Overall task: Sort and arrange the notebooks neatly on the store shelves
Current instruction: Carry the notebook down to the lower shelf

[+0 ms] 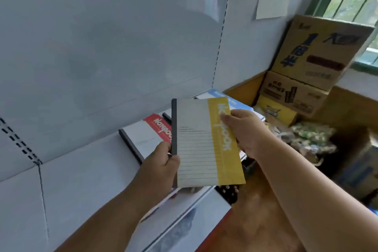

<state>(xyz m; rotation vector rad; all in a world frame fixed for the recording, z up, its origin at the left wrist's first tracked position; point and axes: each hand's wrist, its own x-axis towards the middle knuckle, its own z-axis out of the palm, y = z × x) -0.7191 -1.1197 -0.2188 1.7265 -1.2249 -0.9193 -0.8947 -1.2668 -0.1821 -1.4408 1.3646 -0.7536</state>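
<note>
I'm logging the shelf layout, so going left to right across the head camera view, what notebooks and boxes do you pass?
Red notebook lying on the shelf → yellow notebook held in both hands → stacked cardboard boxes at the right.

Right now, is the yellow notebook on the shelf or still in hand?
In hand. The yellow notebook is held above the shelf: left hand grips its spine edge, right hand pinches the yellow band.

Shop: shelving (122,47) (stock cartons (319,51))
</note>
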